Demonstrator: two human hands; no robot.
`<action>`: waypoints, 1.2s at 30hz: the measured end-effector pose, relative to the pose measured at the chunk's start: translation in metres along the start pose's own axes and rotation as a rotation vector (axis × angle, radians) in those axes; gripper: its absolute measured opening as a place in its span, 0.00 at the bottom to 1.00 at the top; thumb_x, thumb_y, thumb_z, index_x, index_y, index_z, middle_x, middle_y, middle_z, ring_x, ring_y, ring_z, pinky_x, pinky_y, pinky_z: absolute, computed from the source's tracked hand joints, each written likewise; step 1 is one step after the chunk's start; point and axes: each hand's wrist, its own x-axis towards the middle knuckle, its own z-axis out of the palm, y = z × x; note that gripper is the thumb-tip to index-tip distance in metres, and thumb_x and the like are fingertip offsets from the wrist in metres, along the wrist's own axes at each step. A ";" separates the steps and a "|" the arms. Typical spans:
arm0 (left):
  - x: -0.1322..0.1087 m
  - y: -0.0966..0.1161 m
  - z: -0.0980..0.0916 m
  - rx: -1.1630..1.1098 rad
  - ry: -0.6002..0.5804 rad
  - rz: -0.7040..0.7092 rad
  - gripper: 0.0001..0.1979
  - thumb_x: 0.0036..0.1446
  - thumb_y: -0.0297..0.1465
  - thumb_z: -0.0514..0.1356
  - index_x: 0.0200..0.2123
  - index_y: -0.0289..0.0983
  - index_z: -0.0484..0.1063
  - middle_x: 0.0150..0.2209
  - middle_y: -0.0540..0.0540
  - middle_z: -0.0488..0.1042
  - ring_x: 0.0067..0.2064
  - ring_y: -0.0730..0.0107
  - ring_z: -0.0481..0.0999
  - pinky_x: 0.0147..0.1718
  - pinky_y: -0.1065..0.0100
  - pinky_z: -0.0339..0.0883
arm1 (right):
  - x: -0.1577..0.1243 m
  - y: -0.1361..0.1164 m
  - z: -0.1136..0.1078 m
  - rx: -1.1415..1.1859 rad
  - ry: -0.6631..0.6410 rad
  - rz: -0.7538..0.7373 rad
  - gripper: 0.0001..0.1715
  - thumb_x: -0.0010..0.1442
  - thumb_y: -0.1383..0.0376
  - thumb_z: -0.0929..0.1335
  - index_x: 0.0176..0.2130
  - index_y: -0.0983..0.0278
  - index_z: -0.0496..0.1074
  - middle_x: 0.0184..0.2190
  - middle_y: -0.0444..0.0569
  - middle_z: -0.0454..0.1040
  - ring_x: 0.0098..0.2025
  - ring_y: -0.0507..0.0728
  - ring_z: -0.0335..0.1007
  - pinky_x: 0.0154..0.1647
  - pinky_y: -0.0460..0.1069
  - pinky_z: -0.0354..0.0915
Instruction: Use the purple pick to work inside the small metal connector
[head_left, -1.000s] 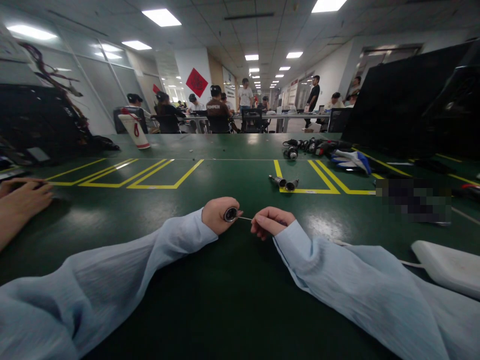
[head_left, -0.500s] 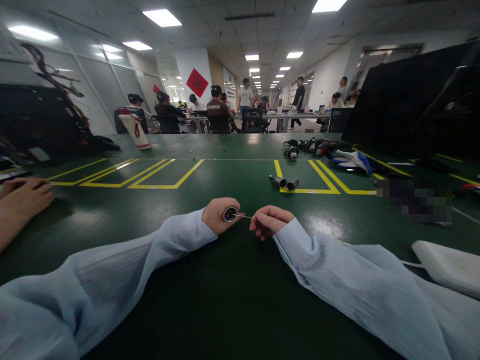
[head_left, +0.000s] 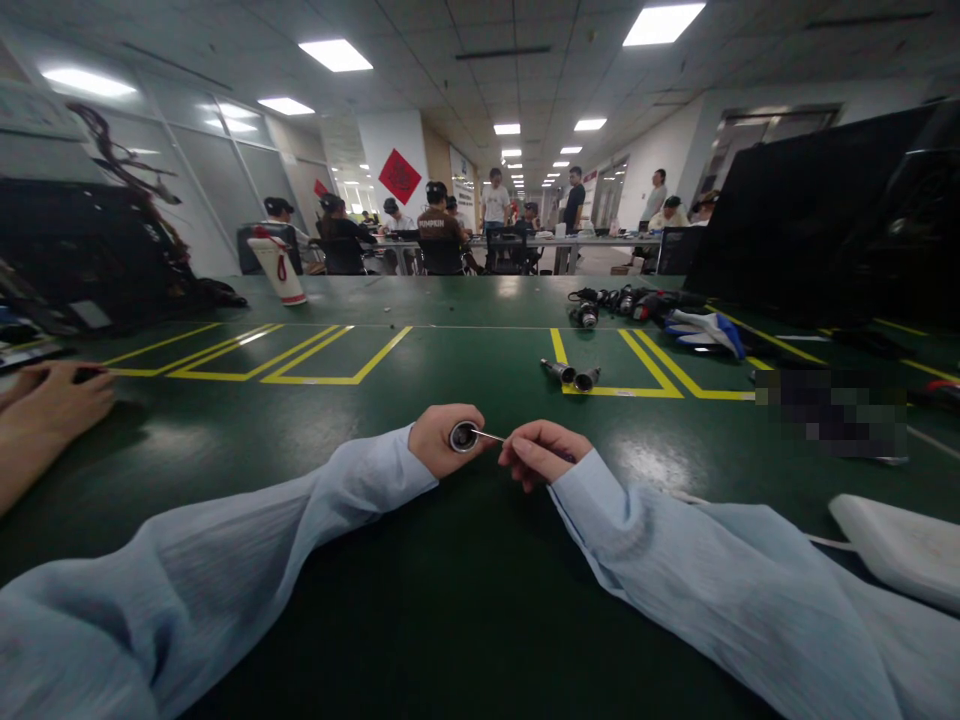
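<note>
the left hand [head_left: 437,443] grips a round, silver-rimmed metal part [head_left: 463,438], and at its three o'clock the right hand [head_left: 543,453] pinches a thin silvery rod [head_left: 489,435] to the part's dark mouth, seemingly mid-probing, the next move likely calling for steadiness.

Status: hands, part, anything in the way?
Left hand grips round metal part, open end showing. Right hand holds thin rod, tip at part's opening. Two metal fittings lie beyond, apart from hands.
</note>
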 end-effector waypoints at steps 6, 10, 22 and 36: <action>0.000 0.002 -0.001 0.000 -0.013 0.013 0.11 0.51 0.34 0.57 0.22 0.34 0.61 0.19 0.53 0.62 0.20 0.80 0.60 0.19 0.77 0.56 | 0.000 -0.001 -0.001 -0.011 -0.031 0.040 0.14 0.49 0.57 0.68 0.26 0.66 0.71 0.23 0.46 0.73 0.22 0.48 0.65 0.19 0.43 0.62; 0.001 0.000 -0.001 0.011 -0.020 0.024 0.12 0.51 0.35 0.57 0.21 0.34 0.61 0.19 0.53 0.62 0.20 0.80 0.60 0.19 0.77 0.55 | 0.001 0.000 -0.003 -0.015 -0.072 0.061 0.13 0.48 0.58 0.69 0.25 0.67 0.71 0.22 0.46 0.74 0.22 0.48 0.66 0.20 0.43 0.63; 0.000 0.000 0.001 0.050 -0.006 -0.010 0.11 0.50 0.34 0.57 0.22 0.35 0.60 0.19 0.54 0.61 0.20 0.79 0.59 0.19 0.76 0.55 | -0.001 -0.002 -0.004 -0.027 -0.007 0.043 0.12 0.49 0.58 0.68 0.24 0.66 0.71 0.20 0.45 0.73 0.20 0.48 0.65 0.20 0.43 0.63; -0.001 0.000 0.000 0.057 -0.010 0.001 0.10 0.51 0.33 0.56 0.23 0.35 0.60 0.19 0.54 0.60 0.21 0.79 0.59 0.20 0.75 0.55 | 0.005 0.004 -0.008 0.098 -0.039 0.132 0.13 0.47 0.58 0.70 0.24 0.66 0.71 0.20 0.45 0.74 0.20 0.47 0.66 0.19 0.42 0.62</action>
